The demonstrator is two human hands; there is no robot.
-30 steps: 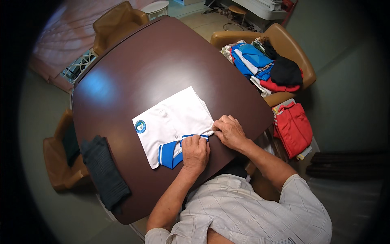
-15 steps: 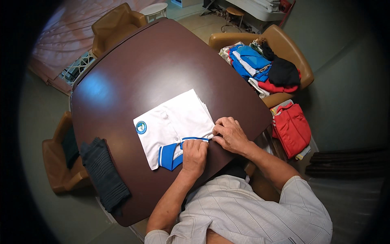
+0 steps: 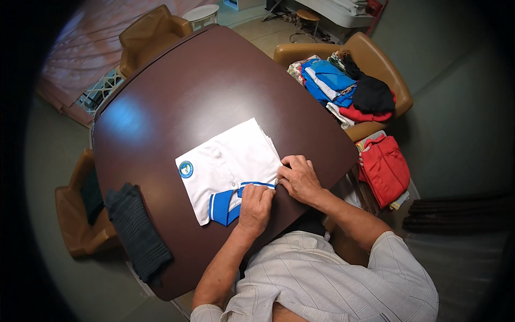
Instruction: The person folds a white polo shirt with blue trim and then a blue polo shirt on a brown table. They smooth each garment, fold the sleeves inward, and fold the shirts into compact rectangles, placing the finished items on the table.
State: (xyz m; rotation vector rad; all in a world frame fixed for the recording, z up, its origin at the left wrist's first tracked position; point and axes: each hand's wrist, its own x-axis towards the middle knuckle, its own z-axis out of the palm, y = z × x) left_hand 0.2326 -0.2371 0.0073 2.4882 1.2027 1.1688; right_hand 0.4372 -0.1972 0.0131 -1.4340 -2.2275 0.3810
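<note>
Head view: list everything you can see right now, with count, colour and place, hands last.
table: one, dark brown, round-cornered, centre of view
folded shirt: one, white with blue collar and a round badge, on the table's near edge
dark cloth: one, black-grey, folded, on the table's left end
chairs: four, tan brown, around the table
pile of clothes: one, blue, black, red and white, on the chair at upper right
red garment: one, on a seat right of the table
dark item: one, on the left chair's seat
small white stand: one, beyond the far chair
left hand: pressing the shirt's blue collar
right hand: on the shirt's near right corner
</note>
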